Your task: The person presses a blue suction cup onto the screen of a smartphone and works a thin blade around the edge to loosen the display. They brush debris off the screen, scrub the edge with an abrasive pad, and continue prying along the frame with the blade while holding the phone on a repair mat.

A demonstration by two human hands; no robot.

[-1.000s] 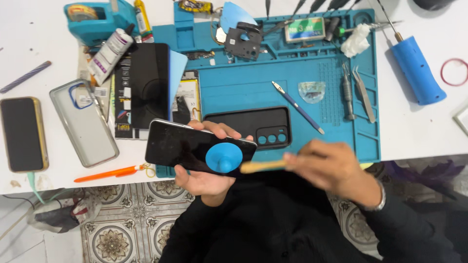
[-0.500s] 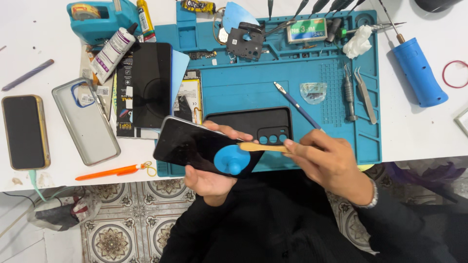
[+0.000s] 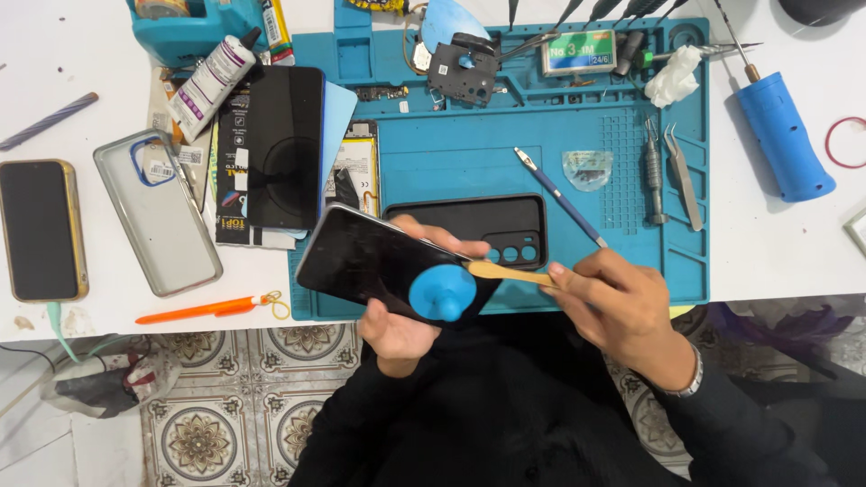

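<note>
Two hands work over the near edge of the blue mat (image 3: 469, 171); the left hand (image 3: 397, 329) grips a dark phone (image 3: 370, 261) from below, fingers (image 3: 433, 236) wrapped over its far edge, screen up and tilted; a blue suction cup (image 3: 442, 292) sits on the phone's right end; the right hand (image 3: 613, 302) pinches a thin tan stick (image 3: 505, 272), fingers closed narrow on it, its tip touching the phone's edge just beside the cup; a black phone case (image 3: 487, 225) lies on the mat right behind the phone; tweezers (image 3: 683, 176) and a blue-handled tool (image 3: 559, 197) rest further right; a second phone (image 3: 41, 230) lies on the white surface (image 3: 776, 252) far left.
</note>
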